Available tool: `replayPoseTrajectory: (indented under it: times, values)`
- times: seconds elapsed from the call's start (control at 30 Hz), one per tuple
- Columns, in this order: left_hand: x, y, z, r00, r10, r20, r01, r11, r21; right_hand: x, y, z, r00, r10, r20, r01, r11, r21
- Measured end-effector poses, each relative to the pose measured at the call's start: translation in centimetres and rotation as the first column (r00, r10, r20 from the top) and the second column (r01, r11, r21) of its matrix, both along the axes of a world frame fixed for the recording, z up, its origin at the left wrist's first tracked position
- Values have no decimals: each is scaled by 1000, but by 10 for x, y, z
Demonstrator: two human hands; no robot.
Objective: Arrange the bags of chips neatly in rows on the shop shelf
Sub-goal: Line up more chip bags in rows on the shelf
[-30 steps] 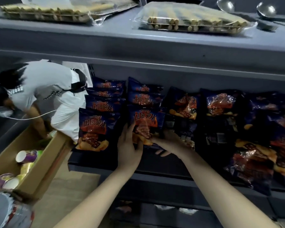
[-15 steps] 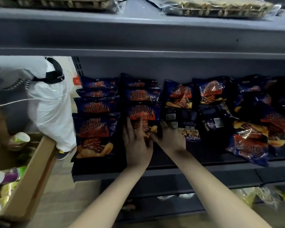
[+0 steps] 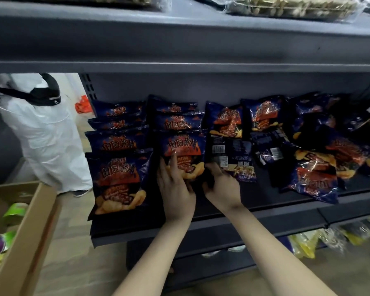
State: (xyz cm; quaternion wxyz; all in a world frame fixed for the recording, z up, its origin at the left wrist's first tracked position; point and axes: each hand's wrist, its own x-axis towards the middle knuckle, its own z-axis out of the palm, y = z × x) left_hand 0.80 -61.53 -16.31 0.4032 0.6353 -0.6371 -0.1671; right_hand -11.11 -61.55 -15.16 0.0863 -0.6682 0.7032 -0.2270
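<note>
The left hand (image 3: 175,189) lies with straight, slightly spread fingers on the front bag (image 3: 183,150). The right hand (image 3: 220,186) curls at that bag's right edge with its tips hidden, so I cannot tell if it grips. Over the last second both hands slid lower as the bag settled flat on the shelf (image 3: 265,218), heading the second row. Farther right, loose bags (image 3: 314,167) lie jumbled and probably need sorting next.

Left hand (image 3: 176,190) flat, right hand (image 3: 222,188) curled alongside.
</note>
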Motion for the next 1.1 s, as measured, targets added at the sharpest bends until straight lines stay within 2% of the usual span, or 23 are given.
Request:
replayPoseTrajectory:
  times: [0.1, 0.23, 0.47, 0.63, 0.7, 0.8, 0.93, 1.1]
  values:
    - [1, -1, -1, 1000, 18, 21, -17, 998, -58, 0, -1, -2, 1000, -28, 8, 28, 1000, 0]
    - [1, -1, -1, 999, 26, 32, -24, 998, -63, 0, -1, -3, 999, -43, -7, 43, 999, -31]
    - [-1, -1, -6, 997, 22, 79, -26, 998, 58, 1, -4, -7, 999, -32, -34, 29, 996, -88]
    - [-2, 1, -3, 995, 8, 95, -14, 998, 54, 0, -4, -8, 1000, -25, -12, 24, 996, -90]
    - [-4, 3, -2, 995, -17, 99, 18, 1000, -9, -2, -2, -8, 998, -17, 67, 24, 994, -111]
    - [-4, 6, -2, 990, -91, 112, 107, 984, -144, -7, 2, -5, 964, 0, 266, 54, 980, -194]
    - [-15, 11, 5, 977, -184, 104, 205, 945, -255, -26, 6, 5, 963, -2, 270, 84, 953, -291]
    - [-70, 4, 33, 953, -296, 58, 299, 903, -309, -65, 2, 33, 959, -29, 281, 145, 905, -399]
